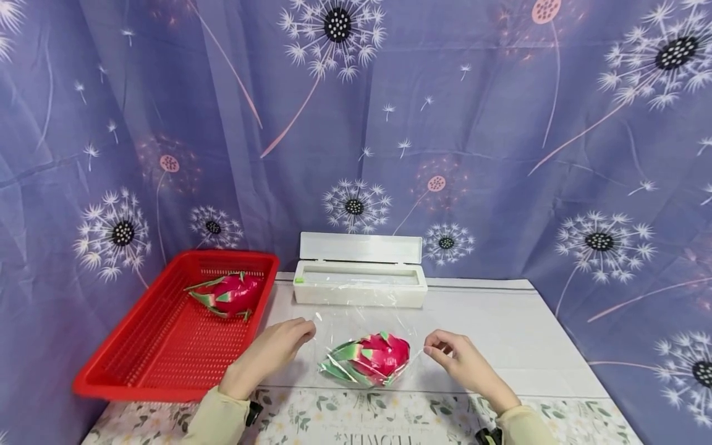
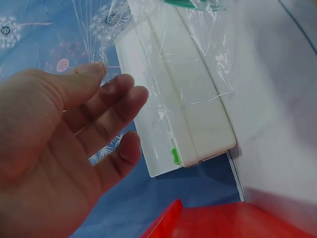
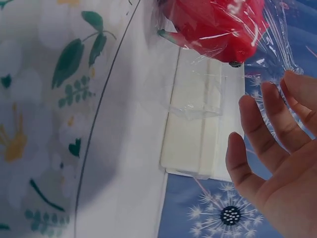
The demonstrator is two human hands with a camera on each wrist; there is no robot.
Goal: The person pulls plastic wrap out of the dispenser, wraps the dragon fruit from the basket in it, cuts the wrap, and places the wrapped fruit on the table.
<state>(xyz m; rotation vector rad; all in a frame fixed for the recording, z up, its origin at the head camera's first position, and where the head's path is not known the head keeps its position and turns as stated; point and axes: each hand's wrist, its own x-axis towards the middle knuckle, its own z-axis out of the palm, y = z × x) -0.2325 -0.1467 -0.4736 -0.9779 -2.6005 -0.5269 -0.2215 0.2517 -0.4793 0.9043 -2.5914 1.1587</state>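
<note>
Left hand (image 1: 274,351) and right hand (image 1: 460,363) each pinch an edge of the cling film (image 1: 356,321) over a dragon fruit (image 1: 371,358) lying on the table (image 1: 523,346); even tension before folding should prevent wrinkles.

Dragon fruit (image 3: 218,25) cut off by top edge; red basket (image 2: 228,220) mostly cropped.

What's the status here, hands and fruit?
Left hand and right hand each pinch an edge of the cling film. Dragon fruit under it. Film box open behind; nothing in the way.
</note>
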